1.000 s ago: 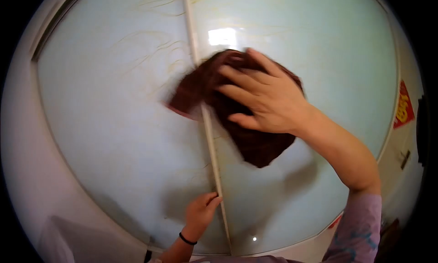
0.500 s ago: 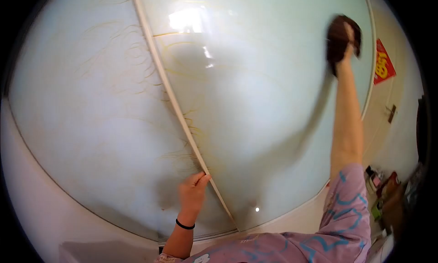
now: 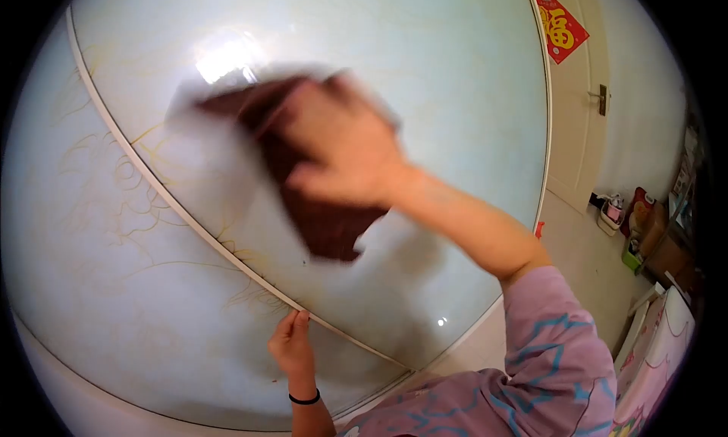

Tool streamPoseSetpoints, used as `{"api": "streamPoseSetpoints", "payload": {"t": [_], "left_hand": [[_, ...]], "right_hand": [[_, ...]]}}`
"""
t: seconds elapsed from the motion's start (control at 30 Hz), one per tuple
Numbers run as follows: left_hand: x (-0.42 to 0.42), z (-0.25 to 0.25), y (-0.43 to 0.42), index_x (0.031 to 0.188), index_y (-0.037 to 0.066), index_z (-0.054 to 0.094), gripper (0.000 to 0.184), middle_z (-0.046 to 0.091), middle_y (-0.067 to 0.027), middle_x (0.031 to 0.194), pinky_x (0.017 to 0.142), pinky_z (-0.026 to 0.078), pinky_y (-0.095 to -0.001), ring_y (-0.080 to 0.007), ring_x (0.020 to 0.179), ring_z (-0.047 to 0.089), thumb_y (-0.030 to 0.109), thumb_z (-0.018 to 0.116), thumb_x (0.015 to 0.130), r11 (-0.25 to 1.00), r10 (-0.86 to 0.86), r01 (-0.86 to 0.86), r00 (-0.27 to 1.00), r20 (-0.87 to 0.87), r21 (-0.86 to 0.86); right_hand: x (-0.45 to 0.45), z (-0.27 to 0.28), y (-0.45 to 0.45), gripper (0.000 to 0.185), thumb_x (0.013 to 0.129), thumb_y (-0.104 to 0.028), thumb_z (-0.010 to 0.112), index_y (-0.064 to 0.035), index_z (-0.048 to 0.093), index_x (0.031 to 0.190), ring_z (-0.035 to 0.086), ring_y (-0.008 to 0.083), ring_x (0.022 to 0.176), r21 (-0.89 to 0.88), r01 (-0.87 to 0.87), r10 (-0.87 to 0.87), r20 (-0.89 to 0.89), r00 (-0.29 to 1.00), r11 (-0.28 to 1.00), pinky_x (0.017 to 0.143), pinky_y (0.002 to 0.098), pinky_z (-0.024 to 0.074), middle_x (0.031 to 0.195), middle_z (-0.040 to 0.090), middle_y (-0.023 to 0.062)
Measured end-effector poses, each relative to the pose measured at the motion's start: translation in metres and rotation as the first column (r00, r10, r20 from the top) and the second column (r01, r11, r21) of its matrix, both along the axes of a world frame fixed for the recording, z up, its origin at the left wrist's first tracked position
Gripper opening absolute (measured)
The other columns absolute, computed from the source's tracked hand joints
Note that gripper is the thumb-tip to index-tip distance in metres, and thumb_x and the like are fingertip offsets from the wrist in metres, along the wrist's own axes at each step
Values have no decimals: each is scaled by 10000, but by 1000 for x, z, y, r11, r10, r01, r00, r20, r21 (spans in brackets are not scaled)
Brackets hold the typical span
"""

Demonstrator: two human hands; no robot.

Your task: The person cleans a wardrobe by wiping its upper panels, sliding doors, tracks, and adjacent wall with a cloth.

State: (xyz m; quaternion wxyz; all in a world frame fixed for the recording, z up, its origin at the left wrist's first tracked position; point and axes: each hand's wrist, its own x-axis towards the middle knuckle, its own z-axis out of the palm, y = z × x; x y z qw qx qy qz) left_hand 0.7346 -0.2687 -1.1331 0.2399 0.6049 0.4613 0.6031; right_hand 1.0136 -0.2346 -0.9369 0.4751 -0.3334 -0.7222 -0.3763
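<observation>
A dark maroon cloth (image 3: 322,228) lies under my right hand (image 3: 345,141), both smeared by motion in front of the glossy pale-blue door panel (image 3: 455,81). The cloth spreads out past my fingers, with one corner toward the left and another hanging below. Lower down, my left hand (image 3: 292,342) is closed, its thumb and fingers pinching the light edge strip (image 3: 178,204) between two panels. A black band circles the left wrist. Fine yellow line patterns run along the left panel (image 3: 114,240).
Beyond the panel stands a cream door (image 3: 572,134) with a metal handle (image 3: 603,100) and a red diamond-shaped paper sign (image 3: 561,28). A small basket (image 3: 609,221) and other items sit on the floor at right. A pink-patterned piece (image 3: 656,353) stands nearer.
My right hand has swept the cloth from the panel's upper right leftward to its middle. My left hand stays at the edge strip. The view has turned to the right.
</observation>
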Motion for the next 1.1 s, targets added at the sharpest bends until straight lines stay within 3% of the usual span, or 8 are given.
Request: {"api": "streamPoseSetpoints", "payload": {"t": [0.23,0.27,0.37,0.47,0.6,0.7,0.8,1.1], "left_hand": [[4,32,-14,976,-58,708,165,608,-11,732,611,424,-224,-64,681,499,71,696,876,999,9,-13,994,-108,-37],[4,35,-13,973,-58,708,162,606,-12,727,612,426,-225,-65,679,502,70,694,874,997,5,-14,993,-120,-74],[-6,31,-15,936,-66,697,150,610,-21,726,626,436,-231,-75,684,520,74,673,886,995,-12,-3,990,-143,-103],[-6,30,-13,910,-72,687,162,619,-29,738,644,451,-238,-87,695,540,87,655,905,997,-43,31,986,-163,-76],[-1,16,-10,929,-49,710,135,619,-14,730,619,429,-232,-68,680,515,73,678,881,994,38,-40,999,-22,-103],[-19,-2,5,959,-53,712,166,640,-25,757,624,441,-244,-80,692,536,94,683,888,997,-28,26,1000,-15,-71],[-12,14,-3,995,-61,710,208,646,-25,768,624,442,-244,-82,698,541,118,696,890,992,41,-55,992,-122,-117],[-9,25,-3,962,-68,710,192,621,-19,714,618,436,-234,-79,672,522,111,693,894,994,-27,16,994,-103,-110]], "right_hand": [[332,-120,91,586,972,-205,434,-12,267,1500,226,312,1448,119,351,-190,-659,728,929,1186,377,180,1525,333,136],[339,-143,97,565,991,-225,436,-43,283,1503,258,252,1443,283,529,-316,-550,773,800,1183,383,213,1556,290,116],[225,-93,54,517,969,-252,408,-28,330,1429,302,286,1403,-666,706,-968,215,-127,-241,1164,384,235,1485,347,125],[80,-63,19,461,848,-303,560,-21,518,1211,376,337,1319,-411,770,-869,-316,381,487,1098,427,306,1307,479,158],[-69,-104,-6,328,791,-343,641,-94,689,999,381,319,1337,-111,-5,-9,-124,992,994,1082,530,310,1260,561,105],[-93,-152,0,350,779,-339,658,-144,658,1070,476,279,1261,54,33,-51,395,917,998,1042,533,359,1247,578,30],[-51,-172,9,365,835,-369,621,-150,662,1123,539,141,1193,-342,-239,290,107,951,909,1141,551,249,1220,619,1],[262,-271,53,430,816,-174,547,-34,543,1222,456,353,1205,-328,490,-543,-737,402,808,1066,407,353,1261,492,184]]}}
